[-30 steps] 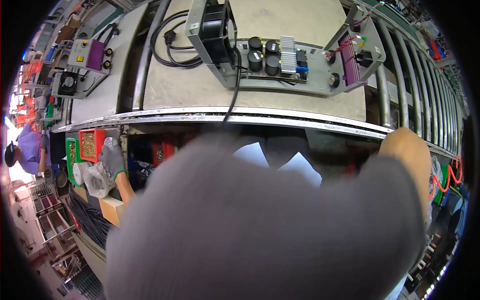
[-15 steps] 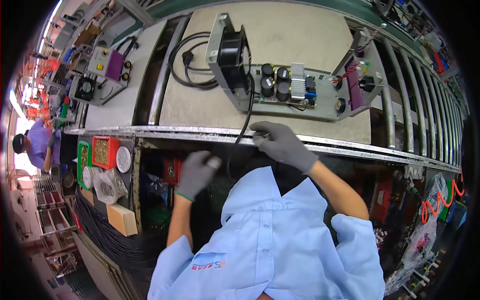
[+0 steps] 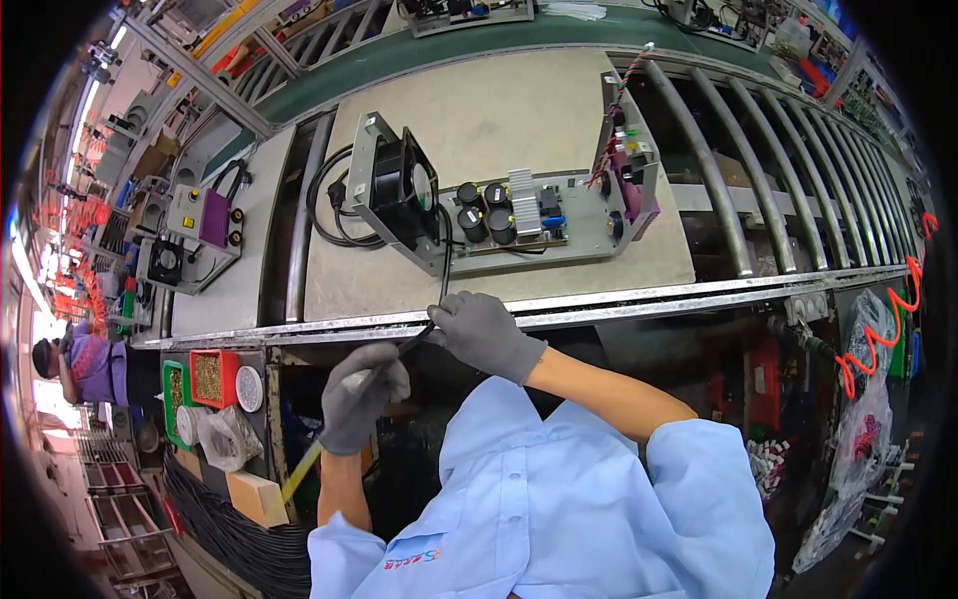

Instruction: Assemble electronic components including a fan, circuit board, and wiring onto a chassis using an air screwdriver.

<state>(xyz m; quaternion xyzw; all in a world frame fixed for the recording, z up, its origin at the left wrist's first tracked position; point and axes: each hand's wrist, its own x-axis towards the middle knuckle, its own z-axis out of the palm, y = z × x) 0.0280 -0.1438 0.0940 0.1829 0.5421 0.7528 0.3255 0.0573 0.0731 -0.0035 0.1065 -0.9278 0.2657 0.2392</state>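
Observation:
An open grey metal chassis [image 3: 584, 238] rests on a pale board [image 3: 479, 90] on the roller conveyor. It carries a black fan [image 3: 404, 190], a circuit board with dark capacitors and a finned heat sink [image 3: 524, 202], and an end panel that is partly purple. From beside the fan a black cable [image 3: 445, 250] hangs over the conveyor's front edge. My grey-gloved right hand [image 3: 484, 334] pinches this cable just at the edge. Lower left, my gloved left hand [image 3: 365, 397] has its fingers curled round the cable's lower stretch; the cable's end is hidden.
A coiled power cord [image 3: 324, 205] lies behind the fan. Another chassis [image 3: 200, 230] stands farther left. Green and red bins [image 3: 208, 377] of small parts, a tan block [image 3: 256, 498] and a bundle of black cables [image 3: 235, 539] are at left. A red coiled hose [image 3: 878, 349] hangs at right.
Both hands have come together on the cable; my right hand moved left and down, and my left hand closed on it. The chassis appears farther left and lower as the view shifted.

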